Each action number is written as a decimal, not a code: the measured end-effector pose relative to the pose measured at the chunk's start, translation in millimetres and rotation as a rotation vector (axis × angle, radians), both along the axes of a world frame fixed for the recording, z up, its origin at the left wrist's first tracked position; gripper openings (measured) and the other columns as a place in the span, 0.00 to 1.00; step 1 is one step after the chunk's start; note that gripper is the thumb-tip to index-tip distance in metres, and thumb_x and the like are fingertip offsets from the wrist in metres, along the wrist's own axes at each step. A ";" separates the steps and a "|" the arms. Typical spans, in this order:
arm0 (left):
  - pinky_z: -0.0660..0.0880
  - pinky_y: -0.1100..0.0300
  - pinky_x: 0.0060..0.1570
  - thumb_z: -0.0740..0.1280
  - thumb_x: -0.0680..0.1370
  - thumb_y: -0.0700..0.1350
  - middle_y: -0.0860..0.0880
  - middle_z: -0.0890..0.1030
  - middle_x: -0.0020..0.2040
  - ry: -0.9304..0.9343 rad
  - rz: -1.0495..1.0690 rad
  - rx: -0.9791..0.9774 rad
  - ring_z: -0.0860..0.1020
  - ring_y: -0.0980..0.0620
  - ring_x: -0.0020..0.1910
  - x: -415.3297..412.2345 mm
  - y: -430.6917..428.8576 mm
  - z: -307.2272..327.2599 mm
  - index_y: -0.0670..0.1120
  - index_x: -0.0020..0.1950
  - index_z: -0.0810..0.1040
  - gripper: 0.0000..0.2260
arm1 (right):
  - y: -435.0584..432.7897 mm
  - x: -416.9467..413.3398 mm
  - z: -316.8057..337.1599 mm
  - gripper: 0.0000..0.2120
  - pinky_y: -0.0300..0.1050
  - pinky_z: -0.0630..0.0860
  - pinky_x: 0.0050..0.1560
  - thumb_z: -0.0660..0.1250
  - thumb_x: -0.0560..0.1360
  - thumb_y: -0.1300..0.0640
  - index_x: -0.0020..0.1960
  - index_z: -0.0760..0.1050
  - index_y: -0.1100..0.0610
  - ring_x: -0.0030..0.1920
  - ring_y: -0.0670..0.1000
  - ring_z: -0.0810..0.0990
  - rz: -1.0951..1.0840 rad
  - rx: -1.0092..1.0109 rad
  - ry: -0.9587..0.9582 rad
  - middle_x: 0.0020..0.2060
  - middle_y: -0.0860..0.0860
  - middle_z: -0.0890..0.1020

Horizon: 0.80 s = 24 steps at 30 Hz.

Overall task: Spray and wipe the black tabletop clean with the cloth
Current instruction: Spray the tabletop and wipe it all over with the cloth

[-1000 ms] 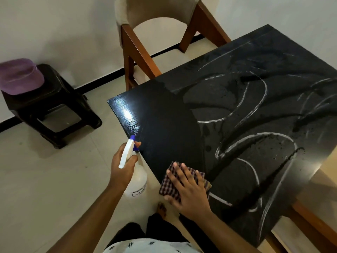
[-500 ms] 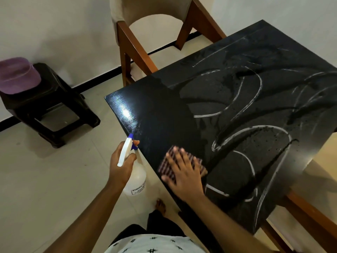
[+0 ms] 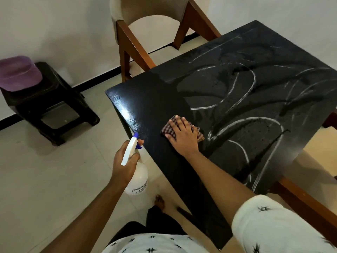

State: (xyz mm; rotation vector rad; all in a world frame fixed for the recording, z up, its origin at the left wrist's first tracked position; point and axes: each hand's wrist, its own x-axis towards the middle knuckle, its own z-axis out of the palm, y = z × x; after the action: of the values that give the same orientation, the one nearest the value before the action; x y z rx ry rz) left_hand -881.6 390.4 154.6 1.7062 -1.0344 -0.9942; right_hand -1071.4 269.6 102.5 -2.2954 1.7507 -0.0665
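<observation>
Left hand: our left hand holds the white spray bottle off the near-left edge of the table, above the floor. Its grip is clamped round the bottle's neck, with a forefinger by the blue trigger.
Bottle label: a small label sits low on the bottle. We see dark print on it, but it is too small and blurred to read, so we can name no brand.
Right hand: our right hand lies flat on the checked cloth. Its grip is apart, with the fingers spread and pressing down rather than curled.
Cloth position: it is on the tabletop, a little in from the near-left edge, at the border between the even dark area and the streaked area.
Done so far: the near-left corner strip looks uniform, with no marks we can see. We judge that part wiped.
Left to do: pale curved streaks and droplets cover the middle and the far and right parts, so spraying looks largely done. By our estimate, most of the wiping is yet to come.
Beyond the table: a wooden chair stands at the far-left side. A dark stool by the wall carries a purple object.
Other writing: we find none on the table, cloth or furniture.
</observation>
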 end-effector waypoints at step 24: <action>0.76 0.73 0.48 0.65 0.75 0.35 0.50 0.81 0.56 0.032 -0.335 0.048 0.79 0.53 0.55 -71.2 171.8 0.4 0.45 0.64 0.75 0.18 | 221.6 -113.4 89.4 0.27 0.60 0.71 0.63 0.64 0.71 0.43 0.67 0.72 0.53 0.61 0.60 0.76 -0.969 0.413 -1.907 0.61 0.57 0.78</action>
State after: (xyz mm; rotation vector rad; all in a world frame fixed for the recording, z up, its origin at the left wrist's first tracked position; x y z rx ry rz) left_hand -952.8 562.2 155.0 1.5795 -1.3123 -1.2614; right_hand -1184.7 491.2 191.9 -0.2026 1.1253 -1.2978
